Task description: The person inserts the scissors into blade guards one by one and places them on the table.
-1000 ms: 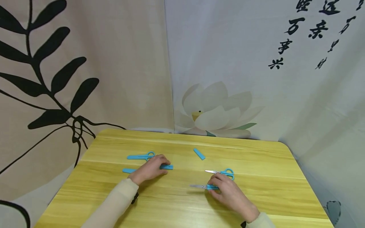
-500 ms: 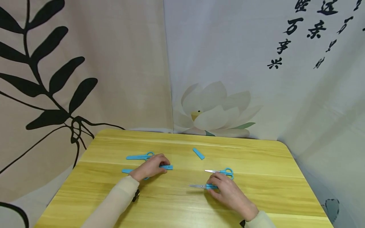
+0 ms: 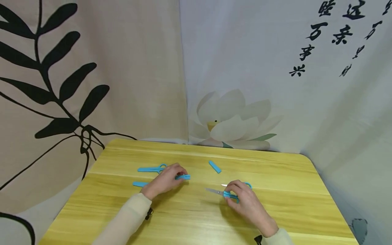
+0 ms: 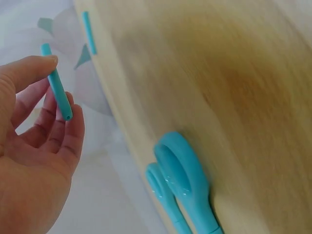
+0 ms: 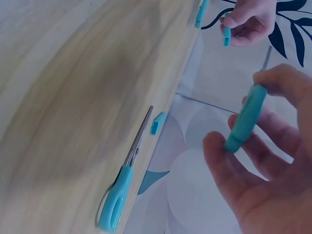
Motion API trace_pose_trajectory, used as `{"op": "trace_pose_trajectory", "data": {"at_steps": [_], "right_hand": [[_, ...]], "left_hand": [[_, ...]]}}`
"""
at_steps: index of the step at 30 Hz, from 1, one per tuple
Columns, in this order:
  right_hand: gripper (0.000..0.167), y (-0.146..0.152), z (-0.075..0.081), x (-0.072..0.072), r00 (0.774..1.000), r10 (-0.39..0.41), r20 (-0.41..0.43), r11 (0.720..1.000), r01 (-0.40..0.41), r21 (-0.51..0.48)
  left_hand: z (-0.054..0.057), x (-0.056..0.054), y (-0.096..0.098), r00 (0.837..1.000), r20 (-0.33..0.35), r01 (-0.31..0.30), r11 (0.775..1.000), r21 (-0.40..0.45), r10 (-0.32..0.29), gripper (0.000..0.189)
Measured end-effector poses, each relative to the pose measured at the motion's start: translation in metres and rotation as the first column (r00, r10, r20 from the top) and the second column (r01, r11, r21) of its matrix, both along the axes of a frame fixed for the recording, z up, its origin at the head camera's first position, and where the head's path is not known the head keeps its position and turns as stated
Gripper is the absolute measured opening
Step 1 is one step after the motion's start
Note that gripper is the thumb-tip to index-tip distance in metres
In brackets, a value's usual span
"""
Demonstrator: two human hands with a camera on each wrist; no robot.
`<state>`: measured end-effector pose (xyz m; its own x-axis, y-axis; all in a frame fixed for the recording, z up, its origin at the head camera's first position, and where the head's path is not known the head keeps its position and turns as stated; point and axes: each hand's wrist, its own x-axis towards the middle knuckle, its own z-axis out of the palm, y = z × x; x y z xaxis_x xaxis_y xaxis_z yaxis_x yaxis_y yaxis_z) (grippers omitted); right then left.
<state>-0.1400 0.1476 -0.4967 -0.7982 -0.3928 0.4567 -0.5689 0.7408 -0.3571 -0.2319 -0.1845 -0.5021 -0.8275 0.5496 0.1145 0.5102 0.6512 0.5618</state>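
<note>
In the head view my left hand (image 3: pixel 166 180) holds a light-blue scissors cover (image 3: pixel 183 177), pinched between thumb and fingers. The left wrist view shows this cover (image 4: pixel 59 90) as a slim piece with the thumb on its near end. My right hand (image 3: pixel 246 202) grips a pair of scissors (image 3: pixel 230 195) by its blue handles, the bare blades pointing left toward the cover. In the right wrist view these scissors' handles (image 5: pixel 247 116) sit between thumb and fingertips, above the table. The cover and the blades are well apart.
Another uncovered pair of scissors (image 5: pixel 117 200) lies beyond my right hand. A loose blue cover (image 3: pixel 215 166) lies farther back on the wooden table (image 3: pixel 190 221). On the left are covered scissors (image 3: pixel 150 169) and a second covered pair (image 3: pixel 140 184), partly hidden by my left hand.
My right hand has raised the scissors off the table, blades tilting upward to the left. My left hand has lifted the cover slightly and moved a little right.
</note>
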Motion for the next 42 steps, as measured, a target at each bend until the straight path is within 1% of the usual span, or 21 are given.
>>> {"op": "trace_pose_trajectory", "data": {"at_steps": [3,7,14,19,21,23,26,28,33,39,42], "right_hand": [[0.024,-0.003,0.001,0.0,1.0,-0.005,0.024,0.998,0.006,-0.058],[0.026,-0.006,0.002,-0.002,1.0,0.002,0.03,0.993,0.001,-0.12],[0.025,-0.013,0.007,-0.008,1.0,0.013,-0.007,0.989,-0.014,-0.149],[0.025,-0.018,0.009,-0.01,0.999,0.033,-0.038,0.986,-0.039,-0.162],[0.025,-0.019,0.008,-0.01,0.998,0.044,-0.042,0.986,-0.051,-0.16],[0.024,-0.021,0.007,-0.009,0.998,0.054,-0.041,0.986,-0.06,-0.157],[0.023,-0.022,0.005,-0.008,0.997,0.064,-0.045,0.986,-0.07,-0.148],[0.022,-0.023,0.004,-0.007,0.997,0.06,-0.055,0.988,-0.068,-0.142],[0.023,-0.026,0.006,-0.007,0.995,0.057,-0.08,0.991,-0.066,-0.113],[0.026,-0.033,0.013,-0.005,0.991,0.088,-0.101,0.994,-0.095,-0.062],[0.028,-0.036,0.016,-0.004,0.99,0.101,-0.099,0.993,-0.105,-0.046]], "left_hand": [[0.007,0.009,0.004,1.0,-0.006,-0.001,0.999,0.038,0.001,0.019],[0.014,0.021,0.007,0.999,-0.045,-0.005,0.998,0.061,0.008,0.018],[0.025,0.041,0.012,0.992,-0.125,-0.016,0.995,0.102,0.029,0.021],[0.028,0.054,0.019,0.98,-0.191,-0.024,0.993,0.112,0.045,0.022],[0.027,0.058,0.021,0.978,-0.206,-0.025,0.994,0.108,0.047,0.022],[0.026,0.061,0.022,0.978,-0.204,-0.028,0.994,0.11,0.05,0.022],[0.024,0.064,0.021,0.978,-0.199,-0.038,0.992,0.123,0.062,0.022],[0.023,0.065,0.022,0.978,-0.201,-0.033,0.991,0.129,0.058,0.022],[0.022,0.066,0.024,0.972,-0.232,-0.001,0.991,0.136,0.032,0.022],[0.02,0.067,0.026,0.962,-0.272,0.045,0.988,0.148,-0.003,0.021],[0.02,0.068,0.027,0.959,-0.283,0.059,0.985,0.16,-0.011,0.02]]}}
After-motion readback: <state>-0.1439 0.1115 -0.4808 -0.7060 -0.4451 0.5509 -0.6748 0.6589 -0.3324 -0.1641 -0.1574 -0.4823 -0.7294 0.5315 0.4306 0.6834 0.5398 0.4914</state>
